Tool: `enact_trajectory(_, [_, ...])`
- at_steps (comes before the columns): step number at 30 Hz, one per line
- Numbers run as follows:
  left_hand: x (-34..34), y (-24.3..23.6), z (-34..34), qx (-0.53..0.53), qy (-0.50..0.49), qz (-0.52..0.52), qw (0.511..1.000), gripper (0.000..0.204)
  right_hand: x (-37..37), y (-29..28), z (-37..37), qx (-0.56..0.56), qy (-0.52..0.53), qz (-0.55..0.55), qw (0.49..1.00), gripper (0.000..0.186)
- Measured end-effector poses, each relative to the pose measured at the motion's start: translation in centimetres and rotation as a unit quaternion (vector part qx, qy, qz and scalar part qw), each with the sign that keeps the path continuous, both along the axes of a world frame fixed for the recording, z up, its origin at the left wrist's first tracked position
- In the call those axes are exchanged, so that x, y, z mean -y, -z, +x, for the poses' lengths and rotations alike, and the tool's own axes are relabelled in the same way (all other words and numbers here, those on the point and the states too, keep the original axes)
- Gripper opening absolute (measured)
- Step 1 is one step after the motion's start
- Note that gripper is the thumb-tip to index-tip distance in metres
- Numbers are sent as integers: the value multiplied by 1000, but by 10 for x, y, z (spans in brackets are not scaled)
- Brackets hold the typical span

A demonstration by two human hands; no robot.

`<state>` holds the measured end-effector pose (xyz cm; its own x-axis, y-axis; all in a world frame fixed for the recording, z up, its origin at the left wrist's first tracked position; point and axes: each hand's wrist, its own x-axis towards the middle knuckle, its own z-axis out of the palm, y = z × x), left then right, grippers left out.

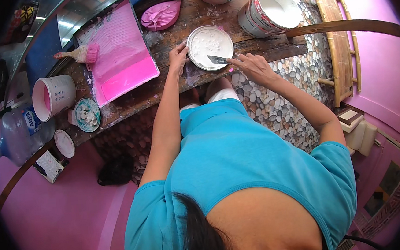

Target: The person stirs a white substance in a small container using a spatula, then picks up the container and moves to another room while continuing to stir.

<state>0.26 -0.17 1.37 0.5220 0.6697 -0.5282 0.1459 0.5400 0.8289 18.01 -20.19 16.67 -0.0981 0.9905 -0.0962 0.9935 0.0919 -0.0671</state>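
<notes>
On the wooden table in front of me lies a round, shallow white lid (193,35) with white paste spread over it. My left hand (179,57) grips its left rim, thumb and fingers closed on the edge. In my right hand (255,69) is a putty knife (217,59), held by the handle. Its metal blade rests at a low angle on the paste, near the lid's lower right side. The fingers hide most of the handle.
Left of the lid sits a tray of pink paint (125,77) with a pink-tipped paintbrush (79,54) on its edge. A pink bundle (161,15), a white bucket (253,19), a paint cup (59,95) and a bottle (20,134) stand around. A bamboo rack (336,44) is at right.
</notes>
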Motion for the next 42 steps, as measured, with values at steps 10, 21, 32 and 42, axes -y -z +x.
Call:
enact_trajectory(10, [-5, 10, -5, 16, 31, -31, 999, 38, -8, 7, -14, -109, 57, -8, 992, 60])
enact_trajectory(21, [0, -3, -3, 24, -2, -22, 999, 35, -22, -3, 1, -102, 81, -21, 991, 48])
enact_trajectory(32, [0, 3, -6, 20, 11, -22, 1000, 37, -3, 10, 21, -255, 240, -166, 922, 36])
enact_trajectory(42, [12, 17, -22, 158, -36, -113, 980, 45, 0, 1, 45, -255, 245, -221, 909, 32])
